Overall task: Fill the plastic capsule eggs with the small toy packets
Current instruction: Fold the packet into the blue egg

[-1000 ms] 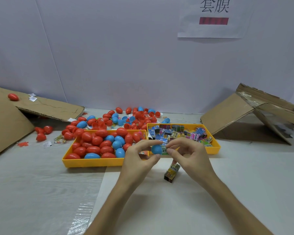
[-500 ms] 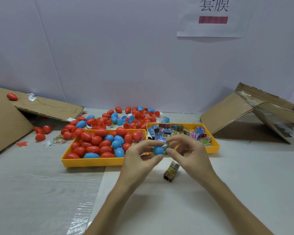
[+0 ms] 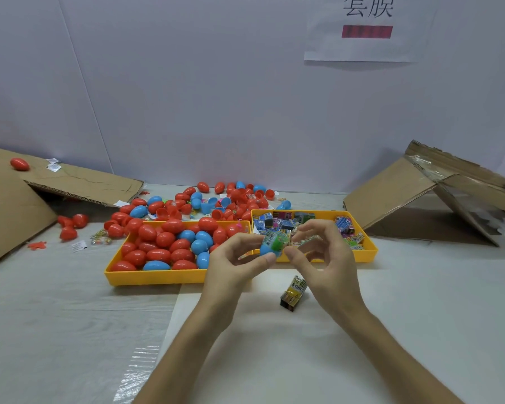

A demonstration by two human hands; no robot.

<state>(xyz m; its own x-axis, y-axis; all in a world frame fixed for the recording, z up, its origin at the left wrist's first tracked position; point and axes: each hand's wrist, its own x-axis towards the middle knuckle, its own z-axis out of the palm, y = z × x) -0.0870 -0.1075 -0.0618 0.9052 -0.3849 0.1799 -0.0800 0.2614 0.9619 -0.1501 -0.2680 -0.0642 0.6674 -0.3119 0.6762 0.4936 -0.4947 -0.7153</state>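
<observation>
Head view. Pinching a blue egg half (image 3: 269, 249) in the left hand (image 3: 233, 259), thumb below and fingers curled over the top, just in front of the packet tray (image 3: 365, 253), at its near left corner. Pressing a packet (image 3: 276, 239) into the open mouth with the right hand (image 3: 325, 258), thumb tip and curled forefinger closing on its edge. Standing well proud of the rim, so judged not yet seated.

Probably very light, both. Thin, hard, glossy shell on the half, smooth and rounded, so apt to slip or spin. Best held across the widest band near the rim, not at the tapered tip. Better without a hard squeeze, to avoid pinching the mouth out of round. Clear crinkly film on the packet, green inside: soft, springy, inclined to pop back out. Best pushed down at the corners before capping.

Right beside the packet tray on its left: egg tray (image 3: 158, 279), yellow plastic, heaped with shiny red and blue eggs (image 3: 164, 239). Behind the packet tray, more eggs and open halves, scattered loose. In front of it, on the pale worktop (image 3: 274, 351), a spare packet (image 3: 293, 293), boxy and printed. To its right, leaning brown cardboard (image 3: 391, 193), matt and creased.
</observation>
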